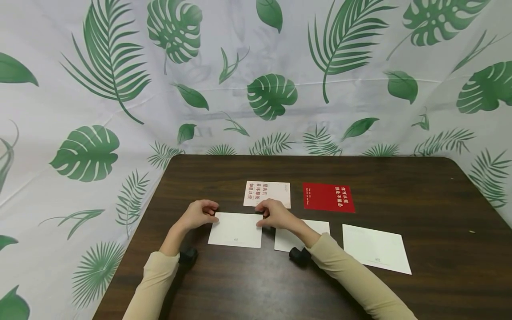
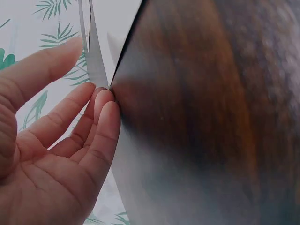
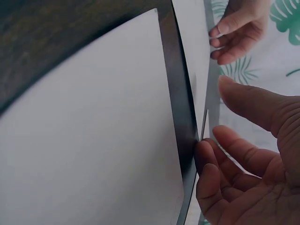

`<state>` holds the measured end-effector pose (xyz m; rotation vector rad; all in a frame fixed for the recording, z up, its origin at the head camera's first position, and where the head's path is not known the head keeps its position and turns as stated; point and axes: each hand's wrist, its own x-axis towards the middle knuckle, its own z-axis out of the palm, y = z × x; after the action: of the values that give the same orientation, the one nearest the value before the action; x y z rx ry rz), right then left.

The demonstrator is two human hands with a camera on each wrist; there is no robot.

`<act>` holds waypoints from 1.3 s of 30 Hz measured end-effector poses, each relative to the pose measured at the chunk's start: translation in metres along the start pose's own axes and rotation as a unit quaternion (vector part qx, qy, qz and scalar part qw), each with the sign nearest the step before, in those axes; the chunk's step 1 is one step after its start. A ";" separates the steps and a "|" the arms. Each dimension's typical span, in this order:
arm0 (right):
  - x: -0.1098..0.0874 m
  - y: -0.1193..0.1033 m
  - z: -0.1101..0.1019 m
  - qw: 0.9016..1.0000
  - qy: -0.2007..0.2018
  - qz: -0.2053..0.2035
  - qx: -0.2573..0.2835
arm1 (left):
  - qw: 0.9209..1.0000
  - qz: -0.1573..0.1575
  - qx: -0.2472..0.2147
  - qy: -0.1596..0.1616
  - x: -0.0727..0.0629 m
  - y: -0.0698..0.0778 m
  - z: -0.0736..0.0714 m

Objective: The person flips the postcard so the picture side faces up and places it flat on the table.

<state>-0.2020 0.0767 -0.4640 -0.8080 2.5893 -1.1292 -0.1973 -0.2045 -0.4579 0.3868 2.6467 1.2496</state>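
A white card (image 1: 235,230) with a tiny grey mark near its lower edge lies on the dark wooden table between the two hands. My left hand (image 1: 198,214) is at its upper left corner; in the left wrist view the thumb stands well apart from the fingers, whose tips are right at the card's corner. At the upper right corner is my right hand (image 1: 276,214), thumb tip overlapping the card's edge in the head view. The right wrist view shows that thumb likewise spread from loosely bent fingers. Neither hand pinches the card.
A second white card (image 1: 288,240) lies partly under the right forearm, and a third white card (image 1: 376,246) is farther right. Behind are a pale card with red characters (image 1: 276,192) and a red card (image 1: 329,198). A leaf-print cloth (image 1: 224,102) hangs beyond the table (image 1: 400,178).
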 end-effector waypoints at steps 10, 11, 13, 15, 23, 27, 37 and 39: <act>0.004 -0.003 0.008 0.998 0.002 0.018 -0.059 | 0.995 0.042 0.082 -0.026 0.002 0.003 0.005; 0.004 -0.004 0.008 0.998 0.000 0.020 -0.063 | 0.995 0.045 0.087 -0.028 0.002 0.003 0.005; 0.004 -0.006 0.008 0.998 -0.002 0.020 -0.067 | 0.994 0.048 0.092 -0.033 0.003 0.003 0.006; 0.004 -0.008 0.007 0.997 -0.004 0.025 -0.069 | 0.994 0.048 0.095 -0.037 0.003 0.004 0.007; 0.007 -0.012 0.006 0.995 -0.014 0.056 -0.081 | 0.994 0.036 0.095 -0.043 0.003 0.009 0.007; 0.010 -0.013 0.006 0.994 -0.028 0.080 -0.075 | 0.993 0.035 0.098 -0.049 0.003 0.010 0.007; 0.013 -0.016 0.005 0.990 -0.048 0.086 -0.100 | 0.992 0.028 0.106 -0.061 0.005 0.009 0.006; 0.012 -0.017 0.005 0.991 -0.049 0.086 -0.093 | 0.992 0.026 0.105 -0.062 0.004 0.009 0.007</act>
<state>-0.2033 0.0576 -0.4548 -0.6431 2.6497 -0.7910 -0.1982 -0.1926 -0.4551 0.5489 2.6829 0.9301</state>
